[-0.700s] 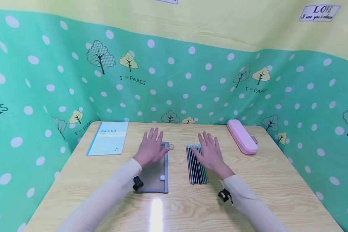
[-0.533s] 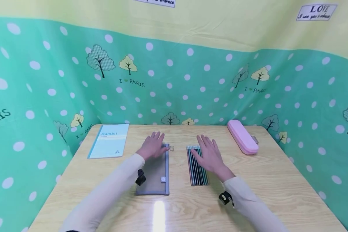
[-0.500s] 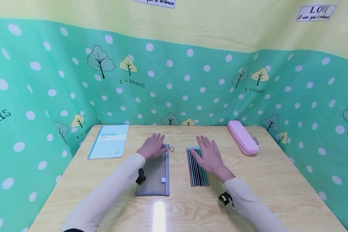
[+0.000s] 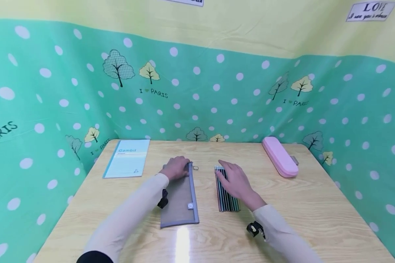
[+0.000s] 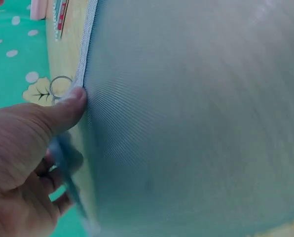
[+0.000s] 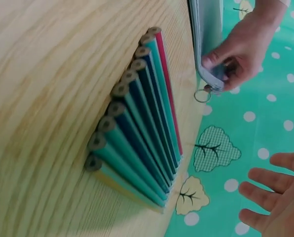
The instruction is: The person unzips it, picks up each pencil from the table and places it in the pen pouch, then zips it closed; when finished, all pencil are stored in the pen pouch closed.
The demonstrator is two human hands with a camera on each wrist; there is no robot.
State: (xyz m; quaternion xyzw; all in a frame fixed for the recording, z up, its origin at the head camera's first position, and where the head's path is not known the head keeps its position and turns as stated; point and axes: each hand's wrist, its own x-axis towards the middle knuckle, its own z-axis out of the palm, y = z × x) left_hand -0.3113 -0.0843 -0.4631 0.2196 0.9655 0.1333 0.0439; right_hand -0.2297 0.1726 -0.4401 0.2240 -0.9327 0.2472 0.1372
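Note:
My left hand (image 4: 176, 168) grips the far end of a grey mesh zipper pouch (image 4: 177, 201), its thumb on the zip edge. In the left wrist view the mesh pouch (image 5: 186, 108) fills most of the picture, with the thumb pressed at its corner and the fingers behind. A small metal ring (image 6: 202, 96) hangs at that corner. Over a row of pencils (image 4: 227, 197) hovers my right hand (image 4: 237, 181), fingers extended and holding nothing. Green, dark blue, red and yellow pencils (image 6: 137, 113) lie side by side in the right wrist view, apart from the fingers.
A light blue notebook (image 4: 126, 159) lies at the back left of the wooden table (image 4: 283, 226). At the back right is a pink pencil case (image 4: 279, 157), with a small greyish item (image 4: 294, 160) beside it. A green dotted cloth (image 4: 197, 109) hangs behind.
My left fingers, spread flat over the pouch before, have curled round its far end. The pouch has tilted slightly, its near end shifting. My right fingers have drawn a little closer together above the pencils.

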